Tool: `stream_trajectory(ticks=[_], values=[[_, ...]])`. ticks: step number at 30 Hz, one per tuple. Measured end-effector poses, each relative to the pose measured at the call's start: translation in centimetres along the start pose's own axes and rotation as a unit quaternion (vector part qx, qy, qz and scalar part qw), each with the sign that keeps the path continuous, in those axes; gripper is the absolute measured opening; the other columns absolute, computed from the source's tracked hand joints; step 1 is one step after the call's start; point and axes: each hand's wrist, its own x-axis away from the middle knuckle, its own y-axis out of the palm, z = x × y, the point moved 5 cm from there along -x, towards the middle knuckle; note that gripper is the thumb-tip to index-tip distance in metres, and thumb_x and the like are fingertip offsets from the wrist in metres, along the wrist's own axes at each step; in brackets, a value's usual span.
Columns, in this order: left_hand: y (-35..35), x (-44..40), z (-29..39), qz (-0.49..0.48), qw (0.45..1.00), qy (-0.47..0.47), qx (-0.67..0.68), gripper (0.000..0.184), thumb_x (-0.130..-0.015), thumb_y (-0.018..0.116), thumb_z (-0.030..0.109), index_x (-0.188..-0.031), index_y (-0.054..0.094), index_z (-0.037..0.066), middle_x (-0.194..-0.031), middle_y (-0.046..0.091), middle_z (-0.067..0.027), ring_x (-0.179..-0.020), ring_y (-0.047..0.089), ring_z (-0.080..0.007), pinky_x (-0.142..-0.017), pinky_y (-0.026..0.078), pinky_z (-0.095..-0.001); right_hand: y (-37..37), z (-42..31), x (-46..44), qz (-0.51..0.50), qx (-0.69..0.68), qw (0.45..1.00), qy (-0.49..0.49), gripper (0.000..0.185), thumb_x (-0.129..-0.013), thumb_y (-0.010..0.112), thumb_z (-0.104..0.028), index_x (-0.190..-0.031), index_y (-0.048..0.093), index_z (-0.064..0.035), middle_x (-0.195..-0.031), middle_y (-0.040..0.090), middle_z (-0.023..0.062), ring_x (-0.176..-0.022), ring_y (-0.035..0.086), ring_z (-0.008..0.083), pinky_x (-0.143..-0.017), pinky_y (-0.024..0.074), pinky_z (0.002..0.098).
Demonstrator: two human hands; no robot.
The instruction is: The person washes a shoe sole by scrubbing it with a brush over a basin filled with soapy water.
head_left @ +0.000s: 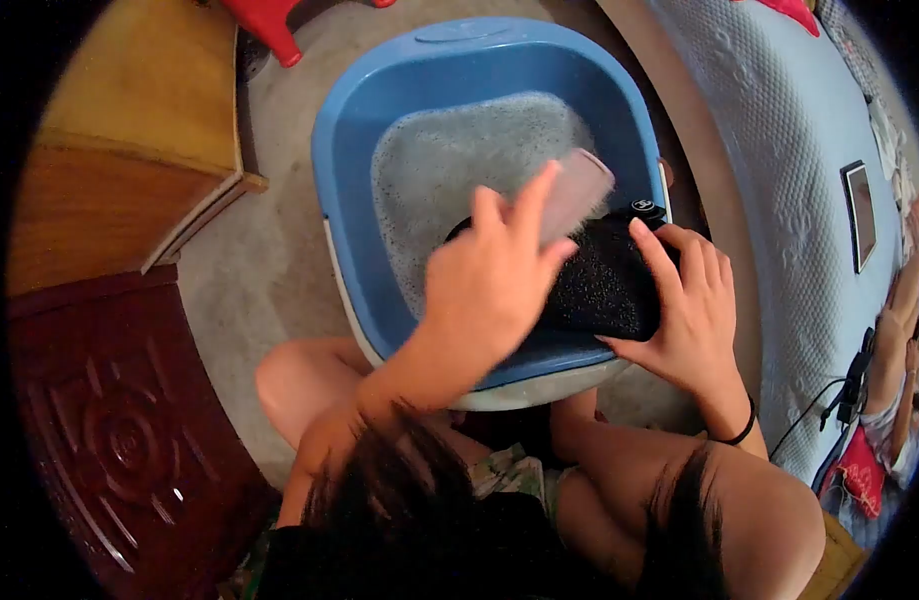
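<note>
A blue basin (487, 40) sits on the floor (289, 240) before the seated person's bare legs, with cloudy, sudsy water (469, 140) inside it. The left hand (489, 275) grasps a pale brush (577, 195), blurred, over the basin's middle, the bristles down at a black item (604, 290). That black item lies at the basin's near right side, above the inner wall; its surface is dark and speckled with shiny dots, and a round, light emblem (642, 206) shows at its far right end. The right hand (694, 300) grips its right end, fingers bent over the top and thumb at the near edge; a black band (741, 425) circles that wrist. Beyond the basin, to the left, stands part of a red stool (269, 30). Left of the basin are a wooden cabinet (144, 200) and, nearer, a dark red carved panel (119, 430). Right of the basin is a light blue quilted cover (779, 200), on which a dark-framed tablet-like device (861, 215) lies. Farther right, another person's bare limbs (894, 340) show near a red cloth (862, 472).
</note>
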Motion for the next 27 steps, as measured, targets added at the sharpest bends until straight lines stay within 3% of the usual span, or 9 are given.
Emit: stream_trajectory(ticks=[5, 9, 12, 15, 17, 19, 21, 22, 27], values=[[1.0, 1.0, 1.7, -0.071, 0.995, 0.022, 0.062, 0.065, -0.088, 0.062, 0.033, -0.143, 0.031, 0.019, -0.104, 0.049, -0.0197, -0.076, 0.062, -0.0407, -0.064, 0.054, -0.0462, 0.0, 0.0, 0.1, -0.012, 0.012, 1.000, 0.003, 0.098, -0.051, 0.083, -0.039, -0.140, 0.044, -0.0270, -0.115, 0.051, 0.0123, -0.105, 0.051, 0.0315, -0.088, 0.0384, 0.0420], [2.1, 2.6, 3.9, -0.069, 0.991, 0.111, 0.041, 0.068, -0.086, 0.064, 0.031, -0.141, 0.032, 0.005, -0.101, 0.049, -0.0206, -0.077, 0.061, -0.0383, -0.066, 0.053, -0.0432, 0.1, -0.1, 0.1, 0.000, 0.011, 1.000, -0.018, 0.096, -0.051, 0.083, -0.038, -0.139, 0.046, -0.0287, -0.118, 0.051, 0.0139, -0.105, 0.051, 0.0321, -0.088, 0.0388, 0.0421], [0.6, 1.9, 2.8, -0.120, 0.973, 0.181, 0.084, 0.065, -0.086, 0.064, 0.029, -0.138, 0.036, 0.001, -0.099, 0.051, -0.0203, -0.082, 0.059, -0.0376, -0.074, 0.050, -0.0434, 0.0, -0.1, 0.0, -0.002, 0.002, 1.000, -0.025, 0.092, -0.051, 0.083, -0.037, -0.135, 0.049, -0.0255, -0.118, 0.052, 0.0144, -0.104, 0.052, 0.0324, -0.088, 0.0392, 0.0421], [-0.3, -0.4, -0.7, -0.034, 0.973, 0.207, 0.096, 0.053, -0.082, 0.066, 0.037, -0.125, 0.055, 0.009, -0.104, 0.055, -0.0168, -0.089, 0.057, -0.0361, -0.076, 0.048, -0.0438, 0.0, -0.1, 0.1, 0.012, -0.005, 0.999, -0.031, 0.088, -0.051, 0.083, -0.037, -0.131, 0.052, -0.0224, -0.118, 0.052, 0.0144, -0.104, 0.052, 0.0326, -0.088, 0.0392, 0.0422], [-0.6, -1.3, -2.4, 0.059, 0.985, 0.160, 0.027, 0.055, -0.083, 0.067, 0.033, -0.130, 0.052, 0.007, -0.114, 0.051, -0.0199, -0.103, 0.052, -0.0375, -0.092, 0.042, -0.0413, 0.0, -0.1, 0.3, 0.021, -0.010, 0.999, -0.034, 0.086, -0.050, 0.084, -0.038, -0.128, 0.053, -0.0204, -0.117, 0.052, 0.0145, -0.104, 0.052, 0.0327, -0.088, 0.0392, 0.0423], [0.8, -1.4, -4.1, 0.004, 0.992, 0.125, 0.010, 0.082, -0.069, 0.077, 0.042, -0.137, 0.043, 0.011, -0.124, 0.047, -0.0197, -0.112, 0.048, -0.0400, -0.097, 0.040, -0.0451, 0.0, 0.0, 0.4, 0.025, -0.017, 0.999, -0.036, 0.085, -0.048, 0.085, -0.039, -0.125, 0.054, -0.0187, -0.117, 0.052, 0.0147, -0.104, 0.052, 0.0330, -0.088, 0.0391, 0.0425], [1.7, -1.3, -4.5, -0.093, 0.987, 0.090, 0.099, 0.099, -0.060, 0.081, 0.049, -0.141, 0.037, 0.014, -0.126, 0.046, -0.0185, -0.112, 0.047, -0.0412, -0.093, 0.043, -0.0505, -0.1, 0.2, 0.4, 0.033, -0.021, 0.998, -0.046, 0.085, -0.050, 0.081, -0.051, -0.124, 0.054, -0.0168, -0.116, 0.052, 0.0152, -0.103, 0.052, 0.0334, -0.087, 0.0389, 0.0423], [1.5, -0.9, -3.5, -0.129, 0.986, 0.073, 0.081, 0.115, -0.052, 0.088, 0.039, -0.146, 0.026, 0.017, -0.133, 0.039, -0.0189, -0.121, 0.041, -0.0429, -0.103, 0.036, -0.0473, -0.1, 0.2, 0.4, 0.036, -0.022, 0.998, -0.051, 0.086, -0.051, 0.079, -0.057, -0.123, 0.055, -0.0159, -0.116, 0.052, 0.0155, -0.103, 0.052, 0.0336, -0.087, 0.0388, 0.0421], [0.6, 0.7, -1.3, -0.105, 0.982, 0.154, -0.024, 0.115, -0.046, 0.088, 0.031, -0.144, 0.029, 0.020, -0.138, 0.032, -0.0138, -0.124, 0.038, -0.0402, -0.100, 0.037, -0.0519, 0.0, 0.9, 0.7, 0.046, -0.042, 0.996, -0.065, 0.093, -0.056, 0.056, -0.081, -0.118, 0.055, -0.0122, -0.115, 0.052, 0.0170, -0.103, 0.051, 0.0341, -0.086, 0.0384, 0.0413]])
